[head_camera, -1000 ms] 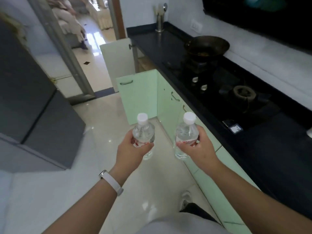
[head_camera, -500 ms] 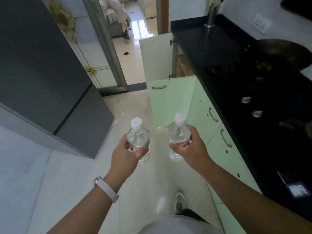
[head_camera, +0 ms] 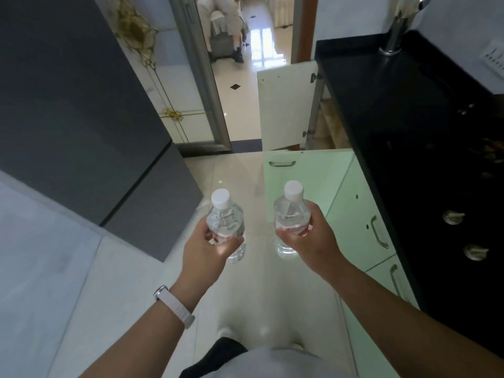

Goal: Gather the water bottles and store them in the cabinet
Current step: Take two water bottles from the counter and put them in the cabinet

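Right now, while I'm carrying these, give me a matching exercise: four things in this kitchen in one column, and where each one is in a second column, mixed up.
Things
1. water bottles
2. green cabinet door
3. faucet
4. white band

Places
A. at the far end of the black counter
B. one gripped in the left hand, one in the right hand
C. round the left wrist
D. swung open, standing out over the floor ahead

Pairs: 1-B, 2-D, 3-A, 4-C
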### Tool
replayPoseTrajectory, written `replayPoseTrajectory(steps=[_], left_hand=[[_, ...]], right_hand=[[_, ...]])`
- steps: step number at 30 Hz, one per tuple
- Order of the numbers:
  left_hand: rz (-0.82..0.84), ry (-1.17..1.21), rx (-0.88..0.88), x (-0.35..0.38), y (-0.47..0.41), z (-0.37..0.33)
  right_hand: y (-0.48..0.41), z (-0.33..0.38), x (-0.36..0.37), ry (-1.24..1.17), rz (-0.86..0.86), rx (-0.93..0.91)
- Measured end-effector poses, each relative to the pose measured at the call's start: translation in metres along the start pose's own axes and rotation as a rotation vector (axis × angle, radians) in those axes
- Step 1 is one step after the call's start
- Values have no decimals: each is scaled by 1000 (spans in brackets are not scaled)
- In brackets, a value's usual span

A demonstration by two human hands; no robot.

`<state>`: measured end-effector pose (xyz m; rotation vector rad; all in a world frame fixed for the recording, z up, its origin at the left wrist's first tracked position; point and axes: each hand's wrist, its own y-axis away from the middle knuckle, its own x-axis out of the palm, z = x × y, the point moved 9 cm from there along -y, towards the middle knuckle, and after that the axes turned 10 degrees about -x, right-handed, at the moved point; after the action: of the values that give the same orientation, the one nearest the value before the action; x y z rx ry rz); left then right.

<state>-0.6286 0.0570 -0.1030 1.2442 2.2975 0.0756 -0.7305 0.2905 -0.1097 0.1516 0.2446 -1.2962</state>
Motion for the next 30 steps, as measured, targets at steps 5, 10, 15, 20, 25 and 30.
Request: replayPoseTrajectory(steps=[5, 10, 15, 20, 25, 30], left_hand=[[12, 10, -11, -13, -60, 6], [90, 25, 1, -32, -142, 6], [111, 65, 4, -72, -228, -1], [184, 109, -1, -100, -312, -17], [203, 166, 32, -110, -364, -42], [248, 159, -4, -98, -409, -55]], right_hand=[[-47, -4, 32, 16, -9, 31], [-103, 1, 74, 57, -74, 55], [-158, 33, 122, 123, -134, 71], [-208, 59, 166, 147, -171, 12], [-250, 71, 195, 141, -158, 9], [-295, 67, 206, 120, -160, 1]])
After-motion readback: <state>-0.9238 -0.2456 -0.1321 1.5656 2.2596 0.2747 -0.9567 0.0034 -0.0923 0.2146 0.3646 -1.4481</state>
